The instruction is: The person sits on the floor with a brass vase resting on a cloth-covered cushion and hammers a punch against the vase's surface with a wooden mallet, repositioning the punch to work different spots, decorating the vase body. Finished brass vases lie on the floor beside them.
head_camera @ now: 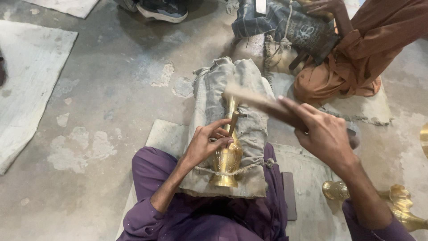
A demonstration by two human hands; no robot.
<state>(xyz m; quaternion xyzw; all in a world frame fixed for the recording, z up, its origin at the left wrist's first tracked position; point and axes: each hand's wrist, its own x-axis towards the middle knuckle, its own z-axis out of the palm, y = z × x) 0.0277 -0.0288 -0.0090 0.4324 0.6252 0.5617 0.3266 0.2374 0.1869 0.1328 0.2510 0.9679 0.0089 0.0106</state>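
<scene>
Hammer (pixel 249 99) in right hand (pixel 323 134); left hand (pixel 207 143) steadies punch (pixel 233 122) on brass vase (pixel 227 156).

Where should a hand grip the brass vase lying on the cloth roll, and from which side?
Grip the brass vase around its wide belly, coming from the left as the left hand does. It lies along the cloth roll, foot toward the person under a cord; the narrow neck is under the punch, with the blurred hammer above in the right hand.

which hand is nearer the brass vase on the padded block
Left. The left hand rests on the brass vase, pinching a small tool against it. The right hand is off to the vase's right, gripping a hammer.
</scene>
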